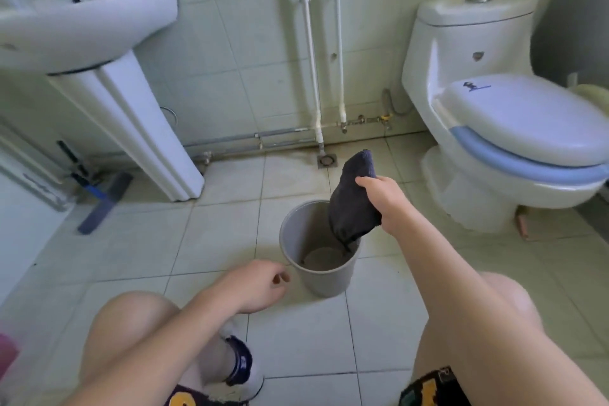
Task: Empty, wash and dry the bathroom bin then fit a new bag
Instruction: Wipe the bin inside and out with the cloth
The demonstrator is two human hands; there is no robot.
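A small grey bin (pixel 324 277) stands upright on the tiled floor in front of me, with no bag in it and its bottom showing. My right hand (pixel 384 199) grips a dark blue cloth (pixel 352 204) above the bin's right rim; the cloth's lower end hangs down inside the bin. My left hand (pixel 255 285) hovers just left of the bin, fingers loosely curled, holding nothing and not touching it.
A white pedestal sink (pixel 99 30) is at the upper left and a toilet (pixel 504 128) with its lid down at the right. A floor drain (pixel 326 160) and wall pipes (pixel 309 53) lie behind the bin. A squeegee (pixel 105 201) lies under the sink. My knees frame the foreground.
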